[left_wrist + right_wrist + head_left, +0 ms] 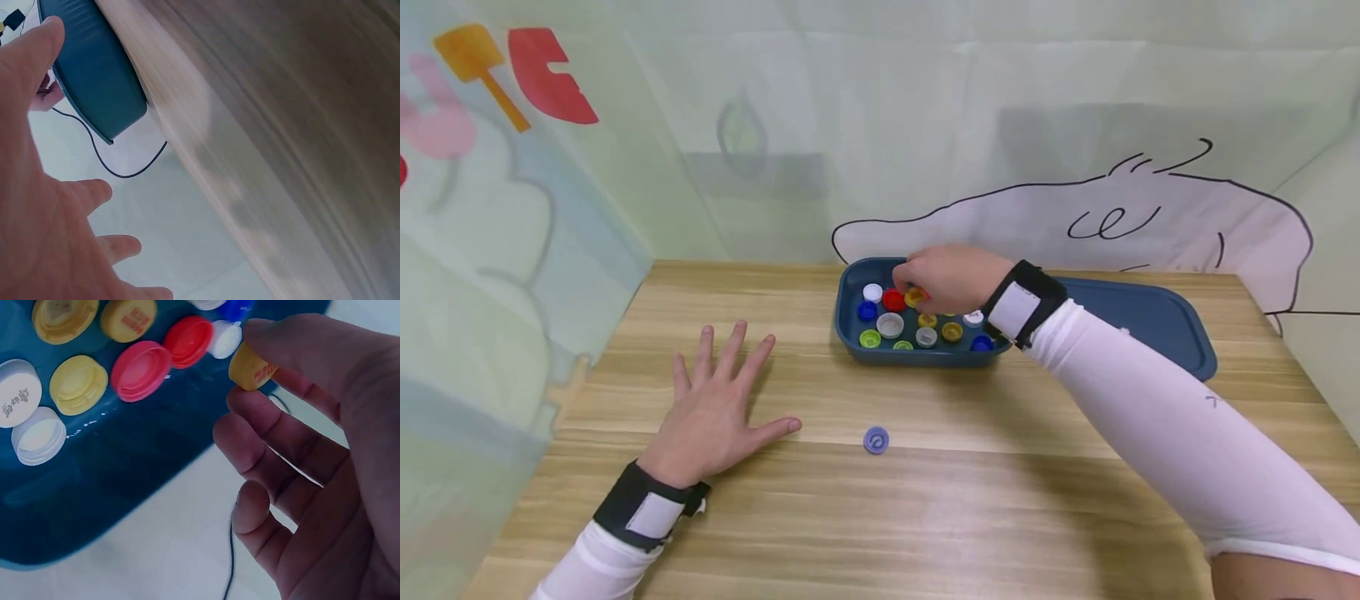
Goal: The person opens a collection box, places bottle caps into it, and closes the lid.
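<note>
Over the far side of a dark blue tray (917, 358), my right hand (951, 279) pinches a yellow bottle cap (252, 369) between thumb and fingers. The cap has red print on its top. Around it in the tray lie several bottle caps, among them a red cap (189, 342), a pink cap (142, 371), a pale yellow cap (79, 385) and white caps. My left hand (711, 408) is spread over the left part of the table, fingers straight and holding nothing. A single purple cap (876, 440) lies on the table to the right of it.
A flat blue lid or tray (1150, 321) lies on the right of the wooden table (820, 517), partly behind my right arm. Printed cloth walls (880, 100) stand along the back and left edges.
</note>
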Demonstrator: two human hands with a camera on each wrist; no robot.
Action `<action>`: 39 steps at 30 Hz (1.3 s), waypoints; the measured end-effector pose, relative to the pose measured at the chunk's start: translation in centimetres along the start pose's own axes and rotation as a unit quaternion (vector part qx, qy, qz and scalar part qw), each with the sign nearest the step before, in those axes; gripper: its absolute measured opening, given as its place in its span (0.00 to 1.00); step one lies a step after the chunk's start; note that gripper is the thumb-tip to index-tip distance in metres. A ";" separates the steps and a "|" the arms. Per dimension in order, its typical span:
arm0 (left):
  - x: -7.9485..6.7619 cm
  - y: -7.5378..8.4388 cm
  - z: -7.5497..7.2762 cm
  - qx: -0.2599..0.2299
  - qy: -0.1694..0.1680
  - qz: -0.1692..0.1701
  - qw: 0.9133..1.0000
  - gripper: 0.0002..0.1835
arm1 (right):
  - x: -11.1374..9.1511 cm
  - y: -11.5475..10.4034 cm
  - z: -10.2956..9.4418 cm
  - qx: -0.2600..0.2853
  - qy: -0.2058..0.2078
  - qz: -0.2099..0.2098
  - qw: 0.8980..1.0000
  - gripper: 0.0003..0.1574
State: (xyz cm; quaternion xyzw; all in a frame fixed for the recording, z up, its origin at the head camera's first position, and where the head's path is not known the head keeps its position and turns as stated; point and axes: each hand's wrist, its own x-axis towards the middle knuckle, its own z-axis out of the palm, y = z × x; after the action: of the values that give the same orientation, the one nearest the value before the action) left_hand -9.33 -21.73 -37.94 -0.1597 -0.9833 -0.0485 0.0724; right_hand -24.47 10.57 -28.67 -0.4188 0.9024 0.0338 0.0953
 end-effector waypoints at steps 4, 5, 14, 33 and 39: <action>0.0 -0.1 0.1 0.004 -0.001 0.000 1.000 0.59 | 0.9 0.4 0.3 0.003 -0.018 0.011 1.000 0.21; 0.0 -0.1 0.1 0.004 -0.002 0.000 1.000 0.59 | 1.0 0.4 0.3 0.004 -0.019 0.013 1.000 0.21; 0.0 -0.3 -0.1 0.004 -0.002 0.000 1.000 0.59 | -1.2 -1.2 -0.7 -0.012 0.022 -0.010 1.000 0.22; 0.2 0.2 -0.4 0.002 -0.003 0.000 1.000 0.58 | -4.7 -11.1 3.0 -0.001 0.030 -0.181 0.983 0.29; 0.1 0.1 -0.3 0.003 0.002 0.000 1.000 0.58 | -4.3 -12.1 5.1 -0.004 0.018 -0.195 0.981 0.24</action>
State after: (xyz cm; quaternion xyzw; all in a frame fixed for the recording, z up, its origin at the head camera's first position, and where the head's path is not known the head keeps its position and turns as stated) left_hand -9.35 -21.60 -37.67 -0.1599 -0.9832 -0.0463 0.0749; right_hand -11.82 6.69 -32.63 -0.5873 0.8051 0.0110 0.0822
